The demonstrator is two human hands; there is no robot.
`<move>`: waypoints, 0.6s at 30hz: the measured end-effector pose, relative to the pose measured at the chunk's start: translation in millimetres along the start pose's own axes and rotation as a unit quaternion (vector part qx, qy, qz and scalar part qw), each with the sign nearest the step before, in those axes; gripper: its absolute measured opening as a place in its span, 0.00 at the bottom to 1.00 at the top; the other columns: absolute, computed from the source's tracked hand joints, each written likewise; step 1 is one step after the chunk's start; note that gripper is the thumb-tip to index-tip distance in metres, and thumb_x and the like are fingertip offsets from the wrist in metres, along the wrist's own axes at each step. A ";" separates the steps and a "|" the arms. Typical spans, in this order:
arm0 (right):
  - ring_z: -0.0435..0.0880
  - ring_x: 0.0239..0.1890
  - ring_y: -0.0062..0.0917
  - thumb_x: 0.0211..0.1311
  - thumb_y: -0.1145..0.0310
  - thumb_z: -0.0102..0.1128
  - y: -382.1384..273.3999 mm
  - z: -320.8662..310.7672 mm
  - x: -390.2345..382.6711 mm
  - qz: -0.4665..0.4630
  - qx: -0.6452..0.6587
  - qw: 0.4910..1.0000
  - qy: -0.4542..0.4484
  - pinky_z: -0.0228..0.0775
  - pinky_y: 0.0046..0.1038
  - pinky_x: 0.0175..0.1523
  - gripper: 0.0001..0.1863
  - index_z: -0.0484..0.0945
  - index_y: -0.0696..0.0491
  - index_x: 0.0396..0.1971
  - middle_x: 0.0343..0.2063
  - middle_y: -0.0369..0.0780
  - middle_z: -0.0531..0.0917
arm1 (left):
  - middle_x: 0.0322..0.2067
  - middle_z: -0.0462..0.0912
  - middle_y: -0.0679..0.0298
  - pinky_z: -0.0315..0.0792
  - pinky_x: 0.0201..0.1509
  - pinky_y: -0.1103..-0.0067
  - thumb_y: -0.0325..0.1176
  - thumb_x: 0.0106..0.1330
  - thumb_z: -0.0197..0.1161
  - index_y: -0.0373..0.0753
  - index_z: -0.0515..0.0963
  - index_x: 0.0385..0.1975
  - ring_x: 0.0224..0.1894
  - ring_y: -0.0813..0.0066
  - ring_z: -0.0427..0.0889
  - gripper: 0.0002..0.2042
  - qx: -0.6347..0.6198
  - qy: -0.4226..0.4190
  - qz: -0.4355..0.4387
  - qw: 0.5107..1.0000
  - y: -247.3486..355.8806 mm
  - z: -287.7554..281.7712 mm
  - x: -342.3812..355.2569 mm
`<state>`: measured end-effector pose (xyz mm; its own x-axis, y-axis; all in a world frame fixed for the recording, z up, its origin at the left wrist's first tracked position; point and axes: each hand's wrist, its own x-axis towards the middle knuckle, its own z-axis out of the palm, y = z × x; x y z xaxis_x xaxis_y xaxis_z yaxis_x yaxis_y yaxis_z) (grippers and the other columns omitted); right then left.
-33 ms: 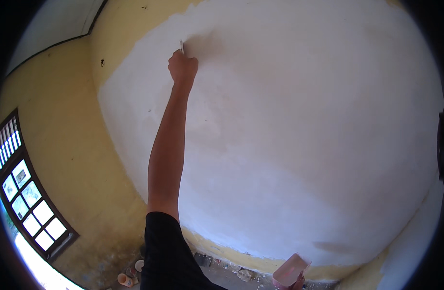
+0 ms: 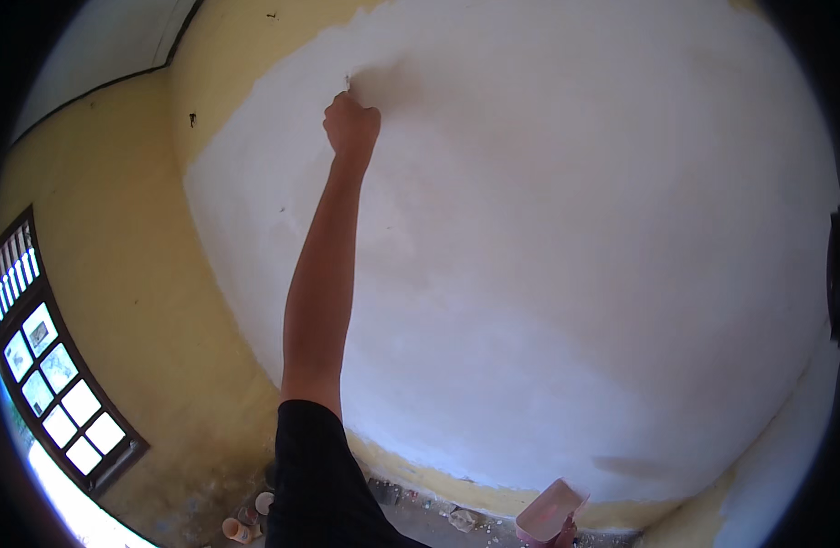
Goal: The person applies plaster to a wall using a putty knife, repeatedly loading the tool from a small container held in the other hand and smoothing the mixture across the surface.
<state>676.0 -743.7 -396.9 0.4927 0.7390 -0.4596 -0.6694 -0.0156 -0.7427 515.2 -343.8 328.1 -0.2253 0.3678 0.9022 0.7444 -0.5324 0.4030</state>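
High on the wall, my left hand point(image 2: 352, 123) is closed around a thin, flat scraper point(image 2: 348, 83), which shows nearly edge-on above the fist. The scraper is against or very close to the white-coated wall point(image 2: 529, 228), and a soft brownish shadow spreads to its right. My fingers hide the scraper's handle. Low at the right, my right hand point(image 2: 566, 534) grips a pale pink rectangular tray point(image 2: 549, 511), tilted. Only a few fingers show at the tray's side, and what lies in the tray is hard to make out.
Bare yellow wall point(image 2: 118, 274) adjoins at the left, with a dark-framed window point(image 2: 63, 384). Along the floor stand an orange-pink cup point(image 2: 236, 530) and a white round container point(image 2: 264, 502); white lumps point(image 2: 463, 520) lie by the wall's foot. A dark object point(image 2: 838, 274) sits at the right edge.
My left hand and forearm have shifted slightly to the right along the wall with the scraper. The tray in my right hand has hardly moved.
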 end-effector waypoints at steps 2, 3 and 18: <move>0.80 0.50 0.45 0.68 0.43 0.46 -3.8 1.6 -0.1 -0.002 0.006 1.000 0.005 0.78 0.53 0.45 0.36 0.60 0.57 0.64 0.53 0.48 0.77 | 0.36 0.82 0.42 0.75 0.50 0.60 0.30 0.50 0.61 0.30 0.78 0.35 0.44 0.43 0.81 0.14 -0.008 -0.004 0.017 1.000 22.3 15.2 -12.6; 0.80 0.50 0.45 0.68 0.43 0.46 -2.0 2.0 -0.1 0.001 0.006 1.000 0.006 0.78 0.52 0.45 0.36 0.60 0.57 0.64 0.53 0.48 0.77 | 0.35 0.82 0.42 0.75 0.49 0.60 0.29 0.48 0.61 0.29 0.78 0.35 0.43 0.43 0.81 0.14 -0.008 -0.010 0.027 1.000 36.9 22.0 -22.7; 0.79 0.51 0.41 0.69 0.44 0.46 -8.7 23.4 2.0 0.004 0.021 1.000 0.007 0.76 0.48 0.48 0.33 0.60 0.55 0.62 0.53 0.46 0.75 | 0.41 0.82 0.48 0.78 0.38 0.63 0.14 0.50 0.52 0.33 0.73 0.51 0.36 0.50 0.83 0.24 -0.101 -0.076 0.333 0.934 90.5 4.9 -156.8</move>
<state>669.9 -726.3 -379.9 0.4943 0.7298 -0.4723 -0.6962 0.0070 -0.7178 621.0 -445.9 222.4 0.3488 -0.0019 0.9372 0.5499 -0.8094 -0.2063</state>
